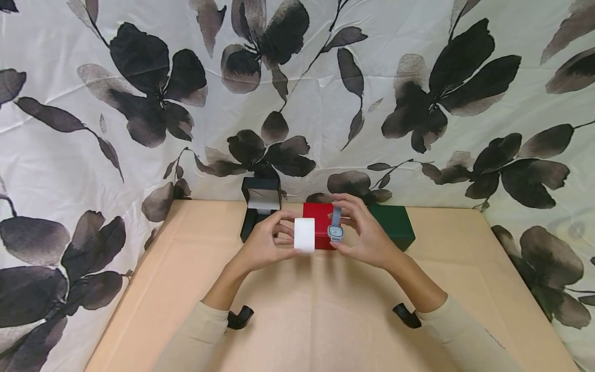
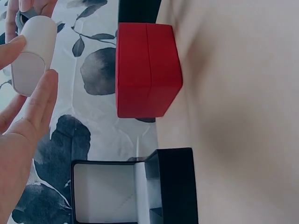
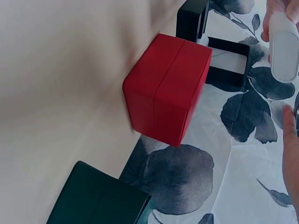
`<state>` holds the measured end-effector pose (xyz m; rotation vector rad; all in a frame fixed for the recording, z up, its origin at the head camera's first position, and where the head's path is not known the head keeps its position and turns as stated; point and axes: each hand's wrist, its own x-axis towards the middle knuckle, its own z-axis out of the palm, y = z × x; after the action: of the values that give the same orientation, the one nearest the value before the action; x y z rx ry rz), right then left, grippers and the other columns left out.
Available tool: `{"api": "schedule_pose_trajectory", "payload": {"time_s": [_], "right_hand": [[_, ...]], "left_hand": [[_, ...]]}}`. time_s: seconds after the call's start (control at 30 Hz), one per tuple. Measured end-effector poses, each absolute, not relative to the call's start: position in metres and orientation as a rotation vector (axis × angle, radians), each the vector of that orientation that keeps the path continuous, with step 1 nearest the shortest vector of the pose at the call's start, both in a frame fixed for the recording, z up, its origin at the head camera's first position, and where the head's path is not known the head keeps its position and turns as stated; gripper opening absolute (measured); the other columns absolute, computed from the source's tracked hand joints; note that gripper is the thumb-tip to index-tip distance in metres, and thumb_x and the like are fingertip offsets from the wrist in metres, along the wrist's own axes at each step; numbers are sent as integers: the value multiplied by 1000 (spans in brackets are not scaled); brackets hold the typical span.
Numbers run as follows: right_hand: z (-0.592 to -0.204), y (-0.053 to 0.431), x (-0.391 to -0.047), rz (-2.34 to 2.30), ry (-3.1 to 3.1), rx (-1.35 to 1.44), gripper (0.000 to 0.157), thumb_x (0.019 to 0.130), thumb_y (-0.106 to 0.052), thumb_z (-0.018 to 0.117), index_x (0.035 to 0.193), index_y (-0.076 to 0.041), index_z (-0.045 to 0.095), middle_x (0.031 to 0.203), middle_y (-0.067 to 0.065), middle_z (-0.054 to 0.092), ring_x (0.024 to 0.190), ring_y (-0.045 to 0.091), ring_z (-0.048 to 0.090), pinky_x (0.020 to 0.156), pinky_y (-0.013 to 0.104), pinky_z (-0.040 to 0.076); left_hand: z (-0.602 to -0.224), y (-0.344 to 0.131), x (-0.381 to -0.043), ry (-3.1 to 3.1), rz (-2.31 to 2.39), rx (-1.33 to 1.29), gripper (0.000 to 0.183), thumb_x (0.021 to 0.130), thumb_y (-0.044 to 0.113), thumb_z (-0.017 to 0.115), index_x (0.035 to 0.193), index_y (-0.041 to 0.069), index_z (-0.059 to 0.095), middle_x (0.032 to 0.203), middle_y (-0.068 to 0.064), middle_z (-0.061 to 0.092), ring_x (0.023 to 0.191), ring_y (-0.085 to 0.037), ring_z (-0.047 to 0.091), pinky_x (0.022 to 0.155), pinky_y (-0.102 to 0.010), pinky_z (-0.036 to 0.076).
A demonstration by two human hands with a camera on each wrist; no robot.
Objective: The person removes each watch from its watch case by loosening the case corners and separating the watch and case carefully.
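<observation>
My left hand (image 1: 260, 243) grips a white watch cushion (image 1: 304, 235) by its ends, between thumb and fingers. The left wrist view shows that cushion (image 2: 38, 42) as a rounded roll with a flat oval end. My right hand (image 1: 369, 235) pinches a wristwatch (image 1: 335, 232) with a blue-grey strap and a squarish pale case, thumb at the bottom and fingers at the top. Watch and cushion are held side by side in front of a closed red box (image 1: 316, 212), a small gap between them. In the right wrist view the watch is mostly out of frame.
Behind my left hand stands a black watch box (image 1: 260, 183), lid up, with a pale lining. A closed dark green box (image 1: 395, 227) sits at the right. A light tan cloth covers the table (image 1: 311, 320); a floral curtain (image 1: 321, 103) hangs along its back edge.
</observation>
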<state>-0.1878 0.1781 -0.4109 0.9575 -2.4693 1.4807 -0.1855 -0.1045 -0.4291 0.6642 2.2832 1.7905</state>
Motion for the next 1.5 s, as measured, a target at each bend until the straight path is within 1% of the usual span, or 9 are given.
{"api": "schedule_pose_trajectory", "payload": {"time_s": [0.1,0.33,0.57,0.77,0.83,1.07,1.2,1.3,1.5], "right_hand": [[-410,179,-188,1477,-2485,941,92,71,6,89,149,-6,41,159,11,35,129,33,56,104,43,52],[-409,181,-190,1482,-2517,914,97,73,4,89,154,-13,38,156,10,38,128,32,58,104,43,53],[-409,183,-192,1488,-2527,904,94,75,3,88,154,-11,39,154,8,42,128,31,59,104,42,53],[-409,180,-191,1511,-2539,893,93,76,1,88,153,-16,41,154,8,43,127,33,59,104,42,53],[-410,179,-191,1514,-2545,889,92,76,0,88,153,-16,41,154,8,43,127,34,58,103,43,53],[-421,168,-189,1556,-2571,878,91,77,-2,89,153,-18,41,154,5,44,131,26,52,103,46,54],[-428,159,-189,1615,-2572,894,91,77,-4,89,153,-17,40,153,7,44,135,28,48,103,50,53],[-432,152,-188,1624,-2574,897,92,76,-5,89,153,-18,40,150,8,46,133,31,50,102,53,54],[-443,138,-186,1622,-2608,921,92,73,-4,90,151,-15,43,149,6,46,131,32,54,100,52,55]], "left_hand": [[-431,-107,-185,2289,1786,665,75,76,2,90,140,5,52,131,-11,58,102,-26,70,89,-36,62],[-435,-111,-185,2278,1810,654,73,74,-1,90,137,9,53,130,-14,59,102,-28,70,92,-52,60],[-435,-114,-185,2302,1804,628,72,74,-3,89,136,11,54,128,-13,59,101,-27,72,87,-36,63],[-436,-118,-186,2296,1828,614,73,73,-5,89,136,10,55,132,-12,58,102,-29,71,90,-53,60],[-435,-120,-186,2292,1838,611,74,72,-6,89,136,10,54,134,-13,57,102,-29,71,90,-55,60],[-434,-128,-185,2310,1840,598,75,73,-7,88,138,7,54,136,-14,56,103,-29,70,89,-51,61],[-431,-134,-184,2341,1832,592,76,73,-6,89,139,6,53,136,-15,56,104,-30,70,88,-44,62],[-428,-140,-183,2364,1831,579,76,73,-5,90,139,7,53,135,-16,57,104,-32,70,86,-36,63],[-423,-149,-180,2393,1839,582,76,73,-6,89,138,6,53,135,-17,56,104,-33,70,86,-32,63]]}}
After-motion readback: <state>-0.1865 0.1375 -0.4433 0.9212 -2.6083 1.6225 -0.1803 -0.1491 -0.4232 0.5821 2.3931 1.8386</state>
